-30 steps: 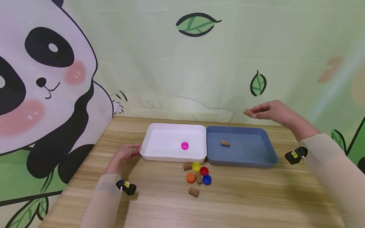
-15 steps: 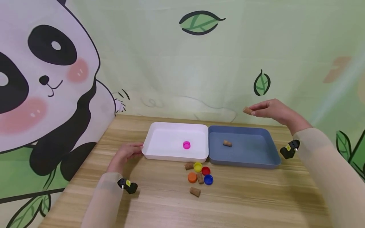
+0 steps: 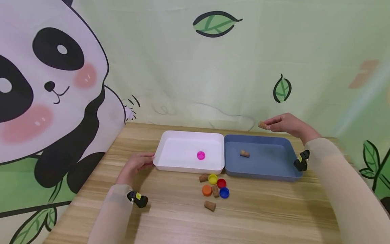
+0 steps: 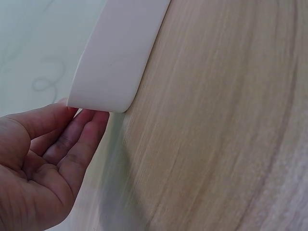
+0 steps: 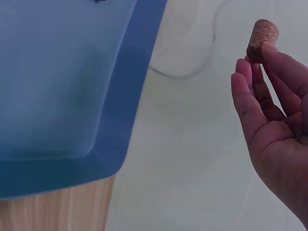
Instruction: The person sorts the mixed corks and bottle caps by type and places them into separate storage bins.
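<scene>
My right hand [image 3: 287, 124] pinches a cork [image 3: 262, 125] between thumb and fingertips, above the far edge of the blue-grey tray [image 3: 268, 159]. In the right wrist view that cork [image 5: 263, 40] is raised beyond the tray's rim. Another cork [image 3: 244, 154] lies inside this tray. With its fingertips my left hand [image 3: 137, 164] touches the left end of the white tray [image 3: 179, 150]; the left wrist view has them against the outer wall [image 4: 115, 62]. A pink bottle cap [image 3: 200, 155] sits in the white tray.
In front of the trays lie a yellow cap [image 3: 212, 179], a red cap [image 3: 221, 183], an orange cap [image 3: 207, 190] and a blue cap [image 3: 224, 192]. Among and near them are corks [image 3: 209, 205] on the wooden table [image 3: 259, 217]. A panda-printed cloth [image 3: 170, 67] hangs behind.
My right hand, still pinching the cork, has come slightly lower and to the left. The left hand keeps its place at the white tray. The head view has shifted a little.
</scene>
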{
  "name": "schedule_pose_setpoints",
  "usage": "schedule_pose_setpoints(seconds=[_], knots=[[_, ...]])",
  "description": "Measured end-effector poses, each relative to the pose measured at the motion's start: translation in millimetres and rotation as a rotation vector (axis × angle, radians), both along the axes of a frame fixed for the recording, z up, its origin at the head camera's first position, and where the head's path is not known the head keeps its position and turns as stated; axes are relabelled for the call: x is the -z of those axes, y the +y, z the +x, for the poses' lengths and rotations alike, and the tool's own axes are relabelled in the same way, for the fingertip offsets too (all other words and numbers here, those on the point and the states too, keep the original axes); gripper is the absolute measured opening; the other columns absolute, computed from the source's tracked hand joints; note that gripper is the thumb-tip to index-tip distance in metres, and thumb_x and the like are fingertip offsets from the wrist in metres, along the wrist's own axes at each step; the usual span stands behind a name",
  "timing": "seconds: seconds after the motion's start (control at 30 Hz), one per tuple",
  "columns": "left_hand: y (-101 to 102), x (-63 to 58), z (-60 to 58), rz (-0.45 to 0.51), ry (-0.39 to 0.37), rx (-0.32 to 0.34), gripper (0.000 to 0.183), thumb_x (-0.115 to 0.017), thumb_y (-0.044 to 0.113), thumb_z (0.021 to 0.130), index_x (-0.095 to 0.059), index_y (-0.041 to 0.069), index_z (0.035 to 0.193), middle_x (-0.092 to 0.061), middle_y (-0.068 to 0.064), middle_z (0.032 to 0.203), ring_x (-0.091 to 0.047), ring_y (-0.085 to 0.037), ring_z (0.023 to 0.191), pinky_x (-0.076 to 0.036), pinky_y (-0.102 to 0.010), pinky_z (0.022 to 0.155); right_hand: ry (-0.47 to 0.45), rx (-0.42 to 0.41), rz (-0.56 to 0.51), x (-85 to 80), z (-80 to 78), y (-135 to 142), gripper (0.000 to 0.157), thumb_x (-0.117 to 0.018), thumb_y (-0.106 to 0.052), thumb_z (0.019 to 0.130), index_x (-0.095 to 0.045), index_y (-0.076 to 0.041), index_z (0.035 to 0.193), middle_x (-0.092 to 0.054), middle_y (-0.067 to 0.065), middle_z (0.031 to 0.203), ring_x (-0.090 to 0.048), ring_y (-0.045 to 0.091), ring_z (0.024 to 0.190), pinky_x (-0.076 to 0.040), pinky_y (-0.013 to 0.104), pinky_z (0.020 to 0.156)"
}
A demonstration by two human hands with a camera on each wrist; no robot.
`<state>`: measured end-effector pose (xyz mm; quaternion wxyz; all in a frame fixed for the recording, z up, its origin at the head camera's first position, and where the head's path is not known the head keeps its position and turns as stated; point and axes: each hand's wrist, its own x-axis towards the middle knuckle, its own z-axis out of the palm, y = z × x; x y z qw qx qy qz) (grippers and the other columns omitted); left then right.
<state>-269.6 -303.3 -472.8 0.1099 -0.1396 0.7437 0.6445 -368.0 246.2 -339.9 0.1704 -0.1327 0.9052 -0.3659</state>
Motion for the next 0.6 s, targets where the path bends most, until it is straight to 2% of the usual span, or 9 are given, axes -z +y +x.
schedule_pose_setpoints(seconds=[0.37, 0.53, 0.6], knots=[[-0.8, -1.0, -0.3, -0.056, -0.016, 0.001, 0.043, -0.062, 0.003, 0.1, -0.053, -0.014, 0.139, -0.077, -0.016, 0.116, -0.068, -0.003, 0.079, -0.064, -0.025, 0.083, -0.045, -0.039, 0.002, 24.3, -12.2, -2.1, 0.05, -0.06, -0.021, 0.103, -0.052, 0.006, 0.145, -0.049, 0.03, 0.152, -0.05, 0.046, 0.138, -0.045, 0.059, 0.117], [1.4, -2.5, 0.0, -0.044, -0.023, -0.026, 0.043, -0.063, 0.003, 0.1, -0.054, -0.013, 0.139, -0.078, -0.013, 0.111, -0.068, -0.004, 0.078, -0.064, -0.023, 0.081, -0.055, -0.054, 0.031, 38.7, -16.5, -3.2, 0.049, -0.062, -0.022, 0.102, -0.055, 0.004, 0.143, -0.054, 0.028, 0.148, -0.05, 0.046, 0.137, -0.045, 0.06, 0.116], [2.3, -3.2, -0.7, -0.048, -0.028, -0.026, 0.044, -0.063, 0.003, 0.1, -0.054, -0.013, 0.14, -0.077, -0.015, 0.115, -0.068, -0.003, 0.079, -0.064, -0.023, 0.081, -0.045, -0.065, 0.048, 44.0, -17.7, -3.9, 0.047, -0.063, -0.021, 0.101, -0.058, 0.004, 0.14, -0.058, 0.027, 0.144, -0.053, 0.045, 0.135, -0.047, 0.059, 0.114]])
